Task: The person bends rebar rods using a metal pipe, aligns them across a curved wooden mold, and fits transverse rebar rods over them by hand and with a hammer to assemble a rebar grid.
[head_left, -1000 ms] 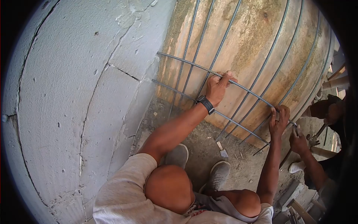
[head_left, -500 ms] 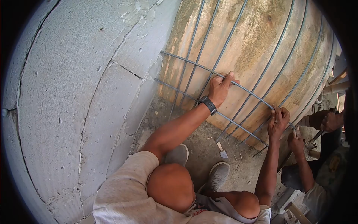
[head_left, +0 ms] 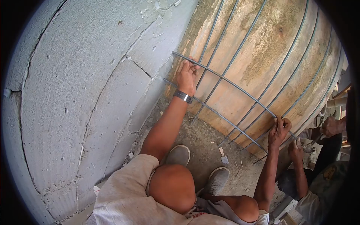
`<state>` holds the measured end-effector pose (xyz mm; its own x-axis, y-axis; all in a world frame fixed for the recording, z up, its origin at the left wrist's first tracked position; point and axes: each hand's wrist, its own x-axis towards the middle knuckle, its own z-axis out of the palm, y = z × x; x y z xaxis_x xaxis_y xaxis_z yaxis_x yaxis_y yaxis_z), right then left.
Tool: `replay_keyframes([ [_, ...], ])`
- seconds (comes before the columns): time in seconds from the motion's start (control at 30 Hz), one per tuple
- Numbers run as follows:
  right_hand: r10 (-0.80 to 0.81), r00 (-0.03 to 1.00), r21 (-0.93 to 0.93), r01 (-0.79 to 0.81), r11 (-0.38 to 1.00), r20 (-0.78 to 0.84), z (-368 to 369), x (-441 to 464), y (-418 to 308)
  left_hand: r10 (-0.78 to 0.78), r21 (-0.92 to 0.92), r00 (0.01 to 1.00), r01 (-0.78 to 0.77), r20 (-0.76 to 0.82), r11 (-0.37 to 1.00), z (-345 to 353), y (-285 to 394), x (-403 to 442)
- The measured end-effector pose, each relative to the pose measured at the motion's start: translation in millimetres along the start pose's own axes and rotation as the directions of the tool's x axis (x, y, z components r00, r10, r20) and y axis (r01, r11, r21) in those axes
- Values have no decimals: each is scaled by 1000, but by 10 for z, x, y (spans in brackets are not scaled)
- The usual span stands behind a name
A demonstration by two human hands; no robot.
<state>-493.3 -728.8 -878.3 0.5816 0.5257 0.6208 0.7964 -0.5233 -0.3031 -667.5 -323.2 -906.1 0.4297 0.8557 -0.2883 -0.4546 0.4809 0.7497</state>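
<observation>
The gray block wall is met by the wooden panel. Near its left end, the upper crossbar is held in the closed grip of the left hand, below which a dark watch is worn. Long ribbed bars are crossed by it and by the lower crossbar. Farther right, the upper crossbar is pinched by the right hand, just beside another person's hand.

No readable text, labels, brands, numbers or signs anywhere.
</observation>
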Motion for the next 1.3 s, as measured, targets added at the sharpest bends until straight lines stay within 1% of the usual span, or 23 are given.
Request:
replay_keyframes([
  [0.07, 7, 1000, -11, -7, 1000, -3, 10, -23, -10, -88, -111, 994, 95, 63, 989, 117, 65, -60],
  [0.1, 10, 1000, -18, -10, 1000, -1, 6, -11, -26, -107, -138, 992, 115, 59, 984, 122, 53, -47],
  [0.2, 32, 999, -38, -31, 999, 31, -24, -1, -57, -109, -200, 992, 121, 69, 972, 88, 7, -5],
  [0.3, 26, 999, -27, -25, 999, 25, -19, 4, -63, -144, -294, 984, 168, 101, 941, 51, -25, 62],
  [0.4, 25, 999, -68, -22, 997, 38, -13, 14, -75, -191, -355, 976, 218, 109, 909, 54, 6, 83],
  [0.5, 14, 1000, -55, -13, 998, 21, 8, 31, -92, -199, -346, 974, 225, 110, 911, 60, 32, 71],
  [0.6, 6, 1000, -92, -4, 996, 16, -4, 45, -118, -204, -329, 974, 224, 97, 917, 74, 62, 49],
  [0.7, -60, 998, -178, 62, 982, 14, -46, 82, -172, -201, -401, 975, 222, 93, 889, 90, 69, 33],
  [0.8, -78, 997, -173, 80, 982, 22, -48, 113, -183, -171, -404, 979, 201, 110, 892, 60, 54, 97],
  [0.9, -76, 997, -217, 79, 973, 25, -53, 132, -226, -160, -393, 983, 182, 87, 901, 61, 38, 110],
  [1.0, -81, 997, -243, 81, 967, 13, -55, 130, -259, -156, -434, 984, 180, 91, 883, 81, 38, 90],
  [1.13, -70, 996, -276, 84, 957, 59, -80, 126, -284, -159, -442, 984, 179, 83, 879, 104, 45, 71],
  [1.3, -59, 997, -255, 69, 964, 48, -73, 103, -273, -186, -459, 979, 202, 79, 865, 94, 43, 83],
])
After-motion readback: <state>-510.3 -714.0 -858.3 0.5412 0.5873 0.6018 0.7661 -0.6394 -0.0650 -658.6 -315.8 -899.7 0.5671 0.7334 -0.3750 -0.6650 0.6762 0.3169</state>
